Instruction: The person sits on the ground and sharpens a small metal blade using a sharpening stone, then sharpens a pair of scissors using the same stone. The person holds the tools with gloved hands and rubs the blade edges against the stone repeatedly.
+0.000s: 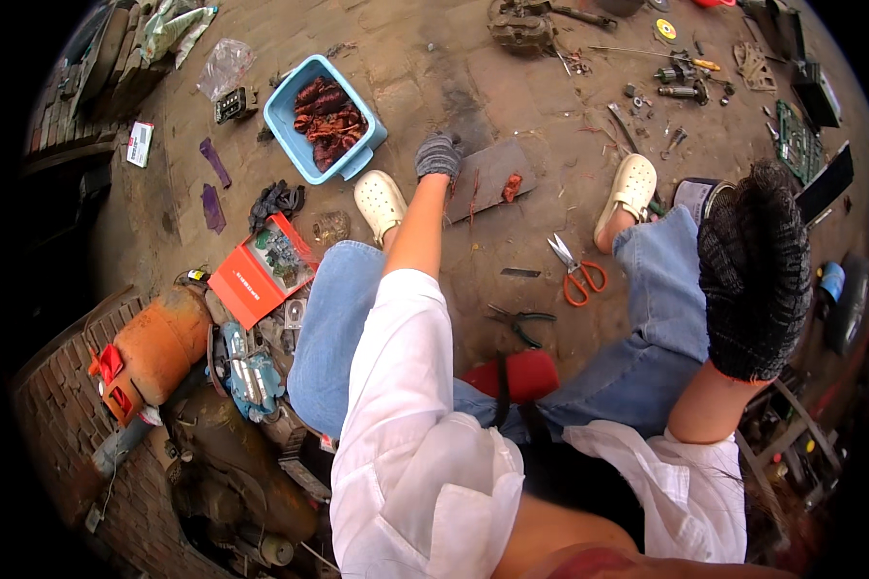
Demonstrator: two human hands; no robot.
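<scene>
Gloved left hand (438, 156) down at the edge of a flat grey stone slab (490, 174), fingers curled.
Dark knitted-gloved right hand (753, 270) raised, open, empty; orange-handled scissors (575, 270) on the ground between the feet.

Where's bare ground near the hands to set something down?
Bare ground lies beyond the dark slab, between the blue tub and the scattered tools at upper right. A smaller patch sits between the feet, near the orange scissors and pliers. The left side by the red box and gas cylinder is crowded. The left hand rests at the slab's edge.
</scene>
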